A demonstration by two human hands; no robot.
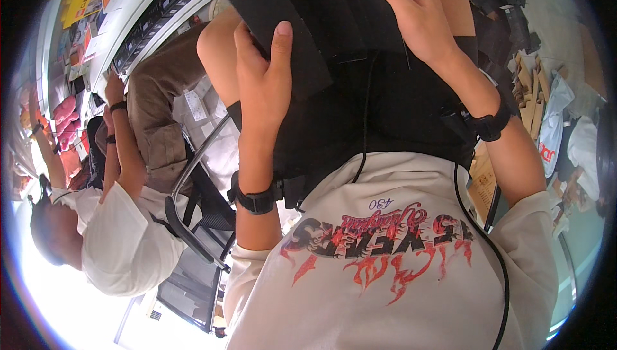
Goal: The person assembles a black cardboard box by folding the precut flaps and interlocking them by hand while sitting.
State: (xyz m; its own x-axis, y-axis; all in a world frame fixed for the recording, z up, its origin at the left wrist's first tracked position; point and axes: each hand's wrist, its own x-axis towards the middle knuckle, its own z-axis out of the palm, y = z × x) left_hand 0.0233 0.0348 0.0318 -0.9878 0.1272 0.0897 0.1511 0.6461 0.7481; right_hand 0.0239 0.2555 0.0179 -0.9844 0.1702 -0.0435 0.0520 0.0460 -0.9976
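A folded black cardboard piece (305, 61) with flat panels and crease lines lies over my lap, its far end cut off by the top of the picture. My left hand (263, 87) grips its left panel, thumb on the upper face and fingers curled round the edge, partly hidden. At the right side of the cardboard, my right hand (421, 22) has its thumb stretched over the dark surface, apart from the other fingers. Those fingers run out of the top of the picture. A short pale line shows on the cardboard between my hands.
On the left a person in a white top (132, 241) sits by a white shelf (138, 9) with several dark boxes. A metal-framed chair (199, 157) stands between us. Black pieces (508, 35), brown cardboard strips (530, 90) and a white plastic bag (556, 119) lie at right.
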